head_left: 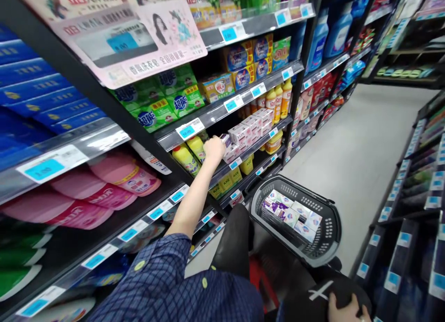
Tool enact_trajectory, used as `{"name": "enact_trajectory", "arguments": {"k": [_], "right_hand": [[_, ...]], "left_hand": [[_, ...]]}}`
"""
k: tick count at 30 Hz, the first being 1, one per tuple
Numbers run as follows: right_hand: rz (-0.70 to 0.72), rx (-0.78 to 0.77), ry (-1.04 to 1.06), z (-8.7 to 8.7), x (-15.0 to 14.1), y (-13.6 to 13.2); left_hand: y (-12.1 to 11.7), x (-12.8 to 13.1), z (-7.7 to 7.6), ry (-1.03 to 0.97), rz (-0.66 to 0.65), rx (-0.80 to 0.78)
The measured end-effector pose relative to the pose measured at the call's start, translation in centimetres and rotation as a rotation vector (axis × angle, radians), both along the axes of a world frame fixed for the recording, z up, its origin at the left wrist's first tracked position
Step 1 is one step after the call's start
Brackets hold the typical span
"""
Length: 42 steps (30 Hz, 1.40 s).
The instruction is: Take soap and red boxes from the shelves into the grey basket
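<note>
My left hand [213,149] reaches up to a middle shelf, its fingers closed round a small white and purple soap box [225,138]. That box sits at the near end of a row of pink and white soap boxes [248,127]. Yellow bottles [189,157] stand just left of the hand. My right hand [342,310] shows only in part at the bottom edge, against a black object with a white cross [321,292]; its fingers are hidden. A dark shopping basket [328,245] below holds several white and purple soap boxes [292,213].
Shelving [215,113] with price tags fills the left side, stocked with green detergent packs [167,104], pink refill bags [128,173] and blue bottles [328,34]. A second rack [413,192] stands on the right. Grey aisle floor [365,141] runs ahead between them.
</note>
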State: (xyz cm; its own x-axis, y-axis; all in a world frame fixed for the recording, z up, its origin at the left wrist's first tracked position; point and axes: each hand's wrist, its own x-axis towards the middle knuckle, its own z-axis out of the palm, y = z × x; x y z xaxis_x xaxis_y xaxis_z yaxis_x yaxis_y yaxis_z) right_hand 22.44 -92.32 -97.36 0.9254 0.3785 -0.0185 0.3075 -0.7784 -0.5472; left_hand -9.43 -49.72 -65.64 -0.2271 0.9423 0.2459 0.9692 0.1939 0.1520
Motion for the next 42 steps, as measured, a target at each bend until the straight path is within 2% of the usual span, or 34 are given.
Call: {"name": "enact_trajectory", "arguments": {"k": [2,3,4,5,7,9,10,11,13,15,18,21,24,27,29,31,34,39,42], "right_hand": [[0.010,-0.011,0.103,2.1,0.1,1.3],[0.044,0.000,0.190,3.9,0.0,2.1],[0.153,0.092,0.304,6.2,-0.3,3.0],[0.276,0.254,0.435,8.9,-0.7,3.9],[0.558,0.542,0.731,14.9,-2.0,5.6],[0.868,0.739,0.854,20.7,-3.6,6.8],[0.997,0.786,0.853,23.1,-4.4,7.2],[1.080,0.798,0.834,25.0,-5.1,7.4],[1.149,0.792,0.798,27.3,-6.2,7.3],[1.124,0.798,0.739,27.9,-6.8,6.9],[1.078,0.815,0.650,27.2,-7.0,6.6],[1.081,0.823,0.559,26.9,-7.3,6.8],[1.079,0.804,0.330,27.8,-8.1,7.2],[1.124,0.718,0.066,28.9,-9.3,7.6],[1.147,0.673,-0.058,29.4,-9.9,7.7],[1.159,0.641,-0.145,29.6,-10.3,7.8],[1.175,0.580,-0.272,29.6,-10.5,7.8],[1.208,0.444,-0.479,29.3,-10.8,7.6],[1.281,0.425,-0.423,29.0,-10.6,7.7]], "left_hand": [[-4.3,0.3,1.0,-0.089,-0.146,0.032],[-6.6,0.5,1.3,-0.188,-0.256,0.016],[-8.9,0.8,1.4,-0.328,-0.381,-0.032],[-11.2,1.2,1.5,-0.498,-0.510,-0.114],[-15.3,2.4,1.3,-0.851,-0.718,-0.334],[-18.7,3.8,0.9,-1.105,-0.815,-0.527],[-20.0,4.5,0.6,-1.177,-0.832,-0.585],[-21.1,5.1,0.4,-1.223,-0.841,-0.620],[-22.6,5.9,0.1,-1.263,-0.854,-0.645],[-23.5,6.2,0.0,-1.267,-0.872,-0.642],[-23.9,6.0,-0.2,-1.270,-0.892,-0.672],[-24.1,6.4,-1.1,-1.448,-0.851,-0.796],[-24.5,7.7,-3.3,-1.806,-0.717,-0.939],[-25.2,9.3,-5.9,-2.119,-0.535,-1.013],[-25.7,10.0,-7.2,-2.217,-0.442,-1.064],[-26.0,10.3,-8.1,-2.226,-0.408,-1.150],[-26.1,9.8,-8.5,-2.178,-0.489,-1.205],[-25.8,7.9,-8.9,-2.031,-0.795,-1.070],[-26.0,7.0,-9.3,-2.015,-0.809,-1.087]]}}
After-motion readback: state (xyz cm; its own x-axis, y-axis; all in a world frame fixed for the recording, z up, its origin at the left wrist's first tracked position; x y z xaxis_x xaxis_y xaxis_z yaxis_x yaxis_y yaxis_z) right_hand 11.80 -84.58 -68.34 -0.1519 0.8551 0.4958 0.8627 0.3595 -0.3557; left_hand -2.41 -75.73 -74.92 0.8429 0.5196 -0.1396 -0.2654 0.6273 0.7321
